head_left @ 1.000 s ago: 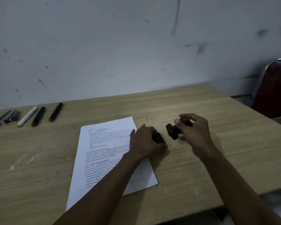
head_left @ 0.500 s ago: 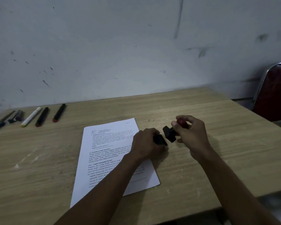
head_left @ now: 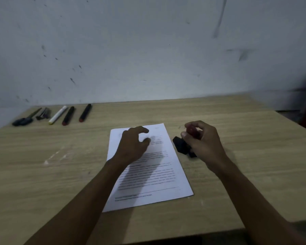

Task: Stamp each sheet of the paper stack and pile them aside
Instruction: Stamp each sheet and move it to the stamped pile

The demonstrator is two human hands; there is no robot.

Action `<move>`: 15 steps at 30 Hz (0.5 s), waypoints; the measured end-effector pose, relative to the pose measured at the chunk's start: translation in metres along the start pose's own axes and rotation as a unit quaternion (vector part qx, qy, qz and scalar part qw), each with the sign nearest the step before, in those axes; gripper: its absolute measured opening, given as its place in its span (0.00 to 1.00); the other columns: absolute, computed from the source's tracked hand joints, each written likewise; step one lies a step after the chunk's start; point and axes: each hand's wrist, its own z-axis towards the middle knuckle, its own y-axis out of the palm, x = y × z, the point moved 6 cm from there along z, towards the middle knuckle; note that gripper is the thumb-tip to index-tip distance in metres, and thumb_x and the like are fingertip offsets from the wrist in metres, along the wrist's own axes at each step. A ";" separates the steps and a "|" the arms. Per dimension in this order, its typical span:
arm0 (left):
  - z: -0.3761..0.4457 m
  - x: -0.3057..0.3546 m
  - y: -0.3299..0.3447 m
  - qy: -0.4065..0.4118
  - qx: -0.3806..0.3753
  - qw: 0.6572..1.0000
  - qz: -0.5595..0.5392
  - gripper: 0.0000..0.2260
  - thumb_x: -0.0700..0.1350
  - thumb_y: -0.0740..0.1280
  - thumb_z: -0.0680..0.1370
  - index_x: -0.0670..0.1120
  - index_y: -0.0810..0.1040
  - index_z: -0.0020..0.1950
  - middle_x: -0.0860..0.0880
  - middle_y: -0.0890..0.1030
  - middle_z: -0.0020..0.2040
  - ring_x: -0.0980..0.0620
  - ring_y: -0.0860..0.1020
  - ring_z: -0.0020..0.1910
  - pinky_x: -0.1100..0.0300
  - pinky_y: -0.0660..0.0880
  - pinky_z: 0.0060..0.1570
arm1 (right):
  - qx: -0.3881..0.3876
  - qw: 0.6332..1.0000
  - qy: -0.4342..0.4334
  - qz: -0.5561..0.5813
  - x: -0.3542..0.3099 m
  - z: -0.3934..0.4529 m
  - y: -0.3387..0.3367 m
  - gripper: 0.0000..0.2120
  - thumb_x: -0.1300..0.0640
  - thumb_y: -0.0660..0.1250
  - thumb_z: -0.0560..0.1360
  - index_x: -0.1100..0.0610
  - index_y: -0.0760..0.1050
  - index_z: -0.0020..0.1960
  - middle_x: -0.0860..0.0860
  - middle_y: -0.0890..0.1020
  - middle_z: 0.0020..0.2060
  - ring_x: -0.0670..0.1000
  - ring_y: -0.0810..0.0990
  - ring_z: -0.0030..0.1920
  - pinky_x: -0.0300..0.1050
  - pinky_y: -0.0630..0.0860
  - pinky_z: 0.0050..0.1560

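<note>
We are gripping the stamp (head_left: 181, 145) in our right hand (head_left: 204, 140) at three o'clock of the paper stack (head_left: 163, 175) lying mid-tabletop (head_left: 42, 174). Our left hand (head_left: 132, 145) is hovering open over its top; we are seeing no stamp mark or side pile, so nearly everything looks left.

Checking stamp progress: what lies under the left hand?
The left hand hovers over the printed paper stack on the table. Text lines show around it; any stamp mark beneath is hidden.

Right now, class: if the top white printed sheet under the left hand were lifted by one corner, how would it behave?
The white printed sheet looks thin and lies flat, so it would probably droop. It seems light, and on the smooth wooden table it may slide. The left hand over it could steady it.
</note>
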 end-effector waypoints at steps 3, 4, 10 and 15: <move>-0.005 -0.022 -0.016 -0.003 0.012 1.000 0.024 0.12 0.42 0.70 0.75 0.43 0.81 0.58 0.47 0.82 0.59 0.48 0.77 0.62 0.67 0.63 0.59 | -0.023 0.996 -0.054 -0.070 -0.006 -0.003 0.022 0.12 0.58 0.74 0.73 0.51 0.79 0.55 0.41 0.80 0.46 0.43 0.80 0.51 0.29 0.73 0.45; -0.007 -0.029 -0.021 -0.005 0.018 0.999 0.033 0.12 0.42 0.70 0.75 0.43 0.81 0.58 0.46 0.82 0.59 0.48 0.76 0.62 0.68 0.63 0.58 | -0.028 0.992 -0.072 -0.096 -0.008 -0.005 0.030 0.13 0.58 0.74 0.73 0.50 0.79 0.56 0.40 0.80 0.46 0.42 0.79 0.52 0.24 0.70 0.45; -0.010 -0.085 -0.037 -0.097 0.016 0.990 0.105 0.17 0.46 0.62 0.80 0.41 0.73 0.67 0.42 0.76 0.65 0.41 0.71 0.65 0.52 0.66 0.63 | -0.041 0.982 -0.104 -0.152 -0.010 -0.008 0.060 0.16 0.55 0.72 0.74 0.50 0.76 0.61 0.47 0.82 0.53 0.47 0.80 0.54 0.44 0.76 0.54; -0.013 -0.097 -0.035 -0.146 0.025 0.984 0.102 0.19 0.48 0.58 0.81 0.45 0.67 0.71 0.43 0.73 0.67 0.41 0.68 0.67 0.45 0.63 0.63 | -0.028 0.982 -0.103 -0.153 -0.010 -0.008 0.071 0.15 0.56 0.73 0.74 0.49 0.77 0.59 0.45 0.81 0.49 0.50 0.80 0.53 0.48 0.77 0.55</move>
